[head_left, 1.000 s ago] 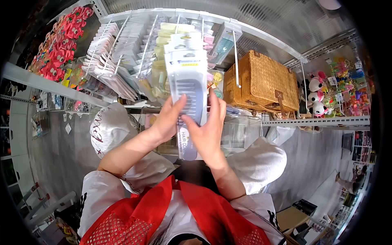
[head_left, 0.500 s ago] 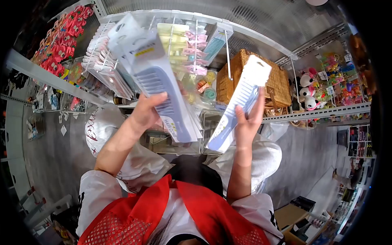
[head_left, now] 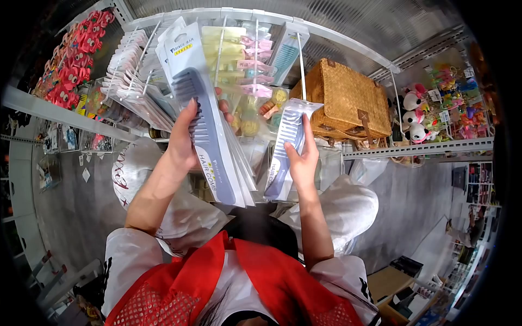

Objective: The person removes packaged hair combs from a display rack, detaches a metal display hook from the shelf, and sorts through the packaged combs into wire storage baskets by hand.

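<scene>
My left hand (head_left: pixel 187 136) is closed around a stack of packaged hair combs (head_left: pixel 209 133), its thumb across the front pack and fingertips showing at the far side. The front comb is blue-grey, in a clear sleeve with a "HAIR COMB" label. In my right hand (head_left: pixel 303 157) is a single packaged hair comb (head_left: pixel 285 144), of similar colour, pinched at its right edge. Its top end is at the tip of a white display hook (head_left: pixel 302 70). Whether the hook passes through the pack's hole, I cannot tell. A teal packaged comb (head_left: pixel 285 57) hangs farther back on that hook.
Right of the hook stands a wicker basket box (head_left: pixel 353 100). Yellow and pink packets (head_left: pixel 255 60) hang on hooks behind the stack, and white packs (head_left: pixel 128 70) hang at left. Red character items (head_left: pixel 76 60) are far left. A metal shelf rail (head_left: pixel 424 148) runs along the right.
My right hand has moved the single comb up and left to the hook's tip. The stack in my left hand has shifted slightly down and turned, its front label now sharper.
</scene>
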Action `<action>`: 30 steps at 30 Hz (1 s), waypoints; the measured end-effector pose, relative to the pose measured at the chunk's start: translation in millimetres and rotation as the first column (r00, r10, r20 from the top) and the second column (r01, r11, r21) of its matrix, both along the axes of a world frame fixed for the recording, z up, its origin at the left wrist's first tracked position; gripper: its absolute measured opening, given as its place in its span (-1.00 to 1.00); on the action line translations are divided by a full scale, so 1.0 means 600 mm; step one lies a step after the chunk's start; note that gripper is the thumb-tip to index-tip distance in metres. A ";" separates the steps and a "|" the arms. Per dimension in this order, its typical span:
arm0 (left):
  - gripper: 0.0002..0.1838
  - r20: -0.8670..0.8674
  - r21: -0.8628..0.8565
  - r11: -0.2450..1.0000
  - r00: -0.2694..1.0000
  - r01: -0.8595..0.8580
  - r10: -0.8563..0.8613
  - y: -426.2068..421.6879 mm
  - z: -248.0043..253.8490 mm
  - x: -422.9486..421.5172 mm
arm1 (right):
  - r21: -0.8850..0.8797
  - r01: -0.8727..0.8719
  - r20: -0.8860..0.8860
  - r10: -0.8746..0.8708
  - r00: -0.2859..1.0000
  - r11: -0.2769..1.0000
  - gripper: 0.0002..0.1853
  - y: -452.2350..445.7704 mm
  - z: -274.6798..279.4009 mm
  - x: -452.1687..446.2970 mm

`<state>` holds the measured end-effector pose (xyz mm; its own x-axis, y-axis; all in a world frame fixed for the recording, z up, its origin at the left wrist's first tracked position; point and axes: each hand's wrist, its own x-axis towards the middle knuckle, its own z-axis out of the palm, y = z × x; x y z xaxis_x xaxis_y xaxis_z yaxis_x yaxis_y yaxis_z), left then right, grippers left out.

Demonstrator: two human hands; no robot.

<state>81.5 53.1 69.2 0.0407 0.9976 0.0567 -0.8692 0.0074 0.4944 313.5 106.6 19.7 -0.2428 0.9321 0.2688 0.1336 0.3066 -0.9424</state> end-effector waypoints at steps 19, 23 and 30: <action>-0.39 -0.044 -0.019 0.998 0.998 -0.055 0.054 -0.004 0.010 -0.017 | -0.117 0.080 0.156 -0.062 0.986 0.990 -0.52 -0.034 0.067 0.029; -0.40 -0.018 -0.021 0.999 0.999 -0.041 0.040 -0.006 0.009 -0.017 | -0.095 0.104 0.071 -0.097 0.993 0.990 -0.52 -0.036 0.067 0.019; -0.39 -0.001 -0.008 1.000 1.000 0.009 -0.009 -0.001 0.011 0.000 | -0.003 0.148 0.246 -0.142 0.959 0.989 -0.52 0.066 0.019 -0.009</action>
<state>81.7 52.3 75.6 0.0501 0.9976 0.0485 -0.8684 0.0195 0.4955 308.2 146.4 31.3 -0.1605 0.9669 0.1984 0.4018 0.2476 -0.8816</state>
